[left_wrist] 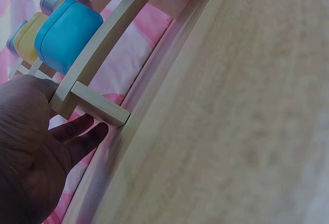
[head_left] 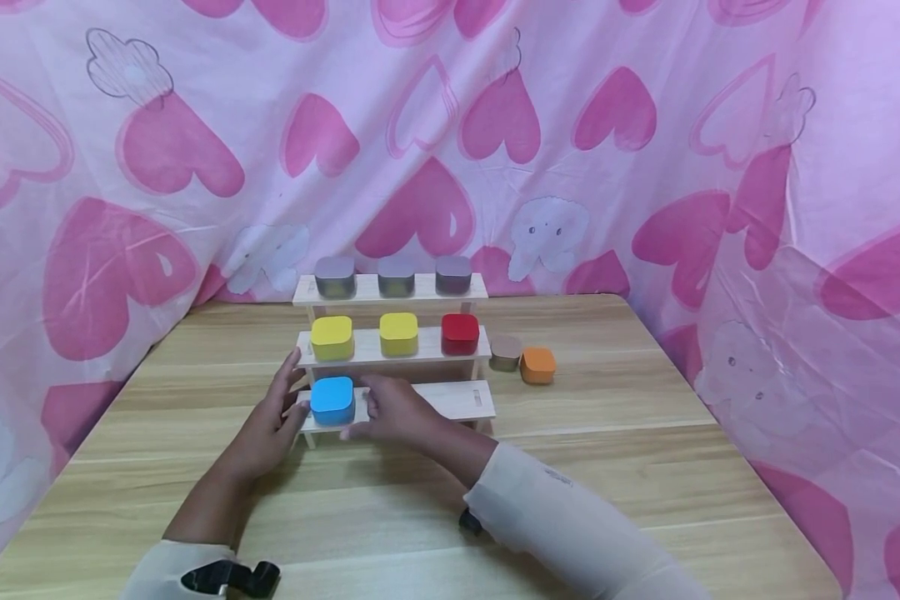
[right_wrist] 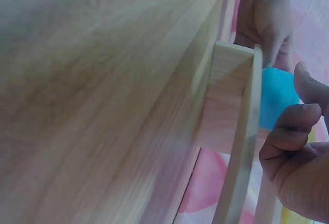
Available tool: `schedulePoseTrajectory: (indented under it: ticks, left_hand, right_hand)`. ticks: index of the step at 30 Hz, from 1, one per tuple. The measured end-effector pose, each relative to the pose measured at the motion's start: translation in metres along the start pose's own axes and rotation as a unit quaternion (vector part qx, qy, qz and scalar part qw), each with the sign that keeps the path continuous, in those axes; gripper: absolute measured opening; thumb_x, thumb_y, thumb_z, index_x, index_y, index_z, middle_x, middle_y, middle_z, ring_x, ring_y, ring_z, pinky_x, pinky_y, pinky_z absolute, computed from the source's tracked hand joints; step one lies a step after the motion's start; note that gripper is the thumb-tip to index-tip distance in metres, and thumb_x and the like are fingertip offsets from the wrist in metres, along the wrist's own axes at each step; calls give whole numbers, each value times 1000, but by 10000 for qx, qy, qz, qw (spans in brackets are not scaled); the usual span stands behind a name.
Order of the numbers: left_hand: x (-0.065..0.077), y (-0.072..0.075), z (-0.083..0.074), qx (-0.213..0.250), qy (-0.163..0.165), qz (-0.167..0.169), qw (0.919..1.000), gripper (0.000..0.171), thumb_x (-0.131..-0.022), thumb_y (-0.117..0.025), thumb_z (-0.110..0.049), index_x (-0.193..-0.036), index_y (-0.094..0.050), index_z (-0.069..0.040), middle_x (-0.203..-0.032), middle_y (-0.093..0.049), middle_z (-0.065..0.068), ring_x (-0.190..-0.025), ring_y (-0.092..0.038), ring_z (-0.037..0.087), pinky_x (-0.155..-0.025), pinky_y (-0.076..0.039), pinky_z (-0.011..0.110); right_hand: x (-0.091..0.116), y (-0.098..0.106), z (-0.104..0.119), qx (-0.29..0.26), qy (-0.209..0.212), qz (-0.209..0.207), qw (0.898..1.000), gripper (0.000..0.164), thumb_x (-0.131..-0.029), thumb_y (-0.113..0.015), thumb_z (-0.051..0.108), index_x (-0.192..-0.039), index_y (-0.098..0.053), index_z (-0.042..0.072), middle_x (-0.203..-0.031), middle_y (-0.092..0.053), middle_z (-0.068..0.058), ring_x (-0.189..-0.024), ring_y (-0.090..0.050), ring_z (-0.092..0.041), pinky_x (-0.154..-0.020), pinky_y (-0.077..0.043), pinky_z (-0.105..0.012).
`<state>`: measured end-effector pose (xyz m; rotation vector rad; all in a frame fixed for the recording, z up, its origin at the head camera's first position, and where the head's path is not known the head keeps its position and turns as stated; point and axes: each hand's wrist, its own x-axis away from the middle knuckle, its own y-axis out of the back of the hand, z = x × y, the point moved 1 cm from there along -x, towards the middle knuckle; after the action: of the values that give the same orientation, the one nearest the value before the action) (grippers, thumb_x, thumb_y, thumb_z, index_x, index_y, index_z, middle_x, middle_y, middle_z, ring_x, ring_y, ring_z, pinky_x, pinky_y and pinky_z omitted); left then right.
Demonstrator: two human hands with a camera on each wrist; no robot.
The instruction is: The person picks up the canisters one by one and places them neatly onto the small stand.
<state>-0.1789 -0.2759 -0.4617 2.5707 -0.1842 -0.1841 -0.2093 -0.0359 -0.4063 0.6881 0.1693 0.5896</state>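
A blue rounded-square block (head_left: 333,401) sits at the left end of the lowest step of a wooden tiered stand (head_left: 461,400). My left hand (head_left: 265,429) is at that end. In the left wrist view, its thumb lies against the step's end, with its fingers (left_wrist: 88,143) below the board. My right hand (head_left: 401,412) hovers just right of the blue block, thumb and forefinger apart. In the right wrist view, the right hand's fingers (right_wrist: 295,131) are loosely bent with nothing held, and they partly hide the blue block (right_wrist: 277,98).
Two yellow blocks (head_left: 332,338) and a red block (head_left: 460,334) stand on the middle step. Three grey blocks (head_left: 397,277) line the top step. Right of the stand, a brownish-grey block (head_left: 506,353) and an orange block (head_left: 537,366) rest on the table (head_left: 607,467).
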Motion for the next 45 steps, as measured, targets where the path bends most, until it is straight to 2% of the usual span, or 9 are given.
schedulePoseTrajectory:
  ticks: [3,6,14,19,24,30,37,43,45]
  left_hand:
    - [0,0,0,-10,16,-12,10000,95,-115,-53,-14,-170,14,-54,-180,-20,28,-157,-32,65,-119,-36,79]
    - [-1,-1,0,13,11,-7,10000,95,-115,-52,-12,-171,13,-52,-180,-19,28,-158,-32,64,-119,-36,78]
    - [-3,-3,1,11,175,35,9998,95,-115,-52,-15,-169,15,-57,-181,-18,26,-159,-30,63,-120,-35,78]
    - [-3,-4,1,40,182,49,9998,95,-115,-53,-15,-170,14,-54,-181,-18,27,-159,-30,64,-120,-35,78]
    - [-1,-3,1,-17,166,63,9998,94,-116,-52,-16,-171,15,-51,-180,-18,28,-158,-30,65,-119,-35,78]
    - [-1,-1,2,-24,182,42,9998,95,-116,-52,-16,-169,15,-56,-181,-17,27,-159,-28,64,-120,-34,78]
    - [0,0,1,-20,219,63,9997,95,-116,-52,-16,-168,15,-58,-181,-17,26,-159,-29,64,-120,-34,78]
    - [0,0,0,-56,155,23,9999,94,-116,-51,-15,-169,15,-55,-180,-18,27,-159,-31,63,-121,-34,77]
    - [0,0,0,-75,115,8,9999,93,-116,-49,-14,-170,16,-54,-180,-19,28,-159,-31,63,-121,-34,78]
  right_hand:
    - [8,7,-1,-82,-306,101,9994,93,-85,-97,26,-165,-50,24,-81,-63,-6,-62,-52,-18,-52,-40,-25]
    - [17,14,-2,-150,-512,155,9985,93,-86,-96,25,-164,-48,10,-71,-57,-2,-61,-49,-14,-54,-39,-23]
    - [43,26,-12,-207,-799,338,9960,102,-86,-96,23,-169,-38,11,-73,-58,-2,-64,-50,-15,-57,-39,-25]
    - [58,35,-23,-109,-700,393,9967,106,-88,-94,25,-172,-31,7,-71,-55,1,-65,-46,-14,-62,-40,-27]
    - [70,51,-30,27,-501,586,9970,102,-91,-92,28,-171,-32,5,-69,-52,3,-63,-45,-13,-63,-42,-27]
    - [90,80,-28,140,-398,790,9960,107,-92,-91,27,-175,-26,12,-72,-53,3,-62,-48,-14,-57,-45,-25]
    - [108,107,-32,12,-228,567,9981,106,-92,-91,28,-175,-26,16,-78,-53,2,-62,-50,-14,-56,-51,-25]
    - [112,130,-45,-460,144,104,9988,95,-93,-89,24,-172,-36,21,-82,-55,-4,-63,-52,-15,-55,-50,-26]
    - [111,136,-51,-592,230,-92,9979,94,-94,-89,22,-172,-37,19,-83,-55,-6,-63,-51,-16,-54,-49,-26]
